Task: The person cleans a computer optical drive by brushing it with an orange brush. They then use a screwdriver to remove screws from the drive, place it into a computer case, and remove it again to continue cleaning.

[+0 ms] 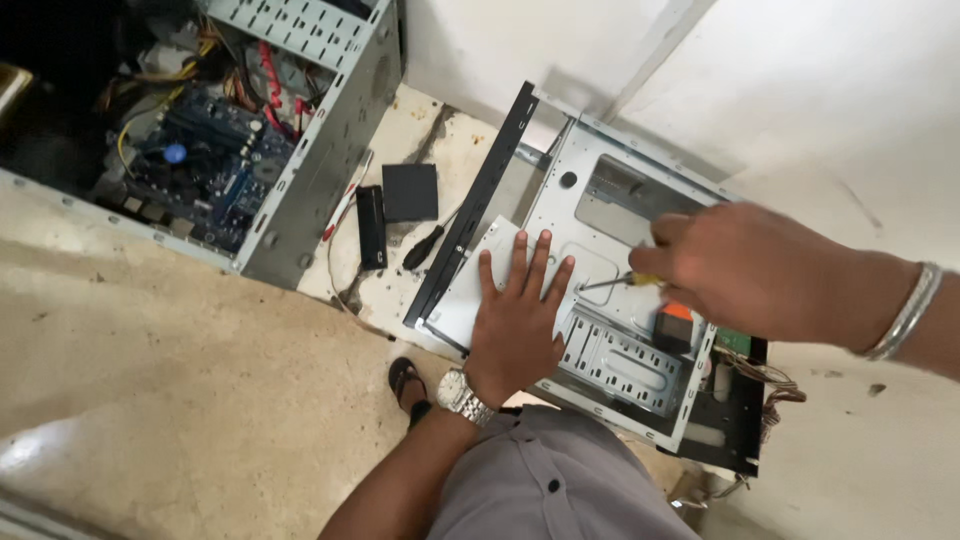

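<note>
Bare concrete floor (200,340) carries an empty computer case (600,300) lying on its side. Left hand (515,320), fingers spread, presses flat on its metal panel. Right hand (740,270), grip closed, pinches a yellow-handled screwdriver (615,282), shaft lying nearly level, pointing left; its tip is hidden behind the left fingers.

A computer repair workshop: opened computer cases (640,300) on a concrete floor (200,340).

Left hand (515,322) flat, palm down, fingers spread, wrist straight. Right hand (745,268) curled in closed grip, forearm entering from right.
</note>
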